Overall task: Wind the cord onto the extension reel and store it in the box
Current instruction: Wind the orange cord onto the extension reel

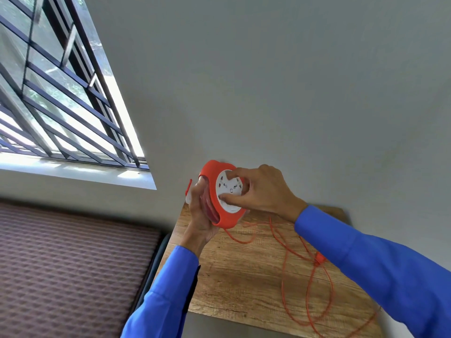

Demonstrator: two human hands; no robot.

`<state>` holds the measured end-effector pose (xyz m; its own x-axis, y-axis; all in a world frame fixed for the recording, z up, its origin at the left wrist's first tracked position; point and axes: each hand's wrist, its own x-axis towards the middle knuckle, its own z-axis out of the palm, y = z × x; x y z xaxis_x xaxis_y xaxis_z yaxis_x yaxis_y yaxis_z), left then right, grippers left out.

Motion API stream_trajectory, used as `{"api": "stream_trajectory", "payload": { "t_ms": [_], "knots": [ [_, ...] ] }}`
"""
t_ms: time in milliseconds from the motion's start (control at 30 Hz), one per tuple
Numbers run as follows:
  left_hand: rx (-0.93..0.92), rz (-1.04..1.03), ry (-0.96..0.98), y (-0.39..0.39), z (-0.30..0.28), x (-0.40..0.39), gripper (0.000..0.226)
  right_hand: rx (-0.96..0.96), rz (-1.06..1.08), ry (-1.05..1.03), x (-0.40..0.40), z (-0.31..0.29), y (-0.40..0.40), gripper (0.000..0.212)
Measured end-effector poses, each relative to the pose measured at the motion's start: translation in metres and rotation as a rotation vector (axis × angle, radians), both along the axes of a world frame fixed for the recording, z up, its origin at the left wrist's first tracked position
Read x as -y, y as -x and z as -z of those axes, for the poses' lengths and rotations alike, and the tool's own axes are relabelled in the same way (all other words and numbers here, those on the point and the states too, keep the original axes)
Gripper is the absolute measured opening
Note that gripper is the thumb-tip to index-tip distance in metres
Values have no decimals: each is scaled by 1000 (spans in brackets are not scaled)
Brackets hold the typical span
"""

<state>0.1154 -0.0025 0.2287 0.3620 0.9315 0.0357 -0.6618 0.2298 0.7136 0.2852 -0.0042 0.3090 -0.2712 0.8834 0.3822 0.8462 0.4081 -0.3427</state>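
An orange extension reel (225,217) with a white socket face is held up above the far left corner of the wooden table (231,289). My left hand (201,215) grips its rim from the left and below. My right hand (263,191) has thumb and fingers on the white face. Thin orange cord (290,259) runs from the reel's bottom and lies in loose loops over the right half of the table, with an orange plug (319,258) partly hidden by my right sleeve. No box is in view.
A grey wall stands right behind the table. A barred window (61,93) is at the upper left. A brown patterned surface (73,264) lies to the left of the table, below the window sill.
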Motion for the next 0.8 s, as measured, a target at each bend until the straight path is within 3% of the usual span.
{"api": "stream_trajectory", "payload": {
  "t_ms": [100,200,333,400,533,633,800],
  "knots": [
    [15,42,-7,-5,-2,0,100,-42,165,33,-7,-2,4,72],
    [19,47,6,-10,-9,1,96,-164,280,242,-10,1,6,81],
    [-11,33,-32,-8,-9,3,80,-605,248,665,-5,10,6,67],
    [-15,34,-50,-8,-7,4,77,-671,230,683,-2,12,8,63],
    [15,27,-39,-6,-8,2,80,-484,165,395,4,16,8,54],
    [8,-16,-13,0,-9,0,87,-192,54,63,7,17,-1,16],
    [14,-4,28,7,-9,-1,82,167,-285,-94,9,19,-19,43]
  ]
}}
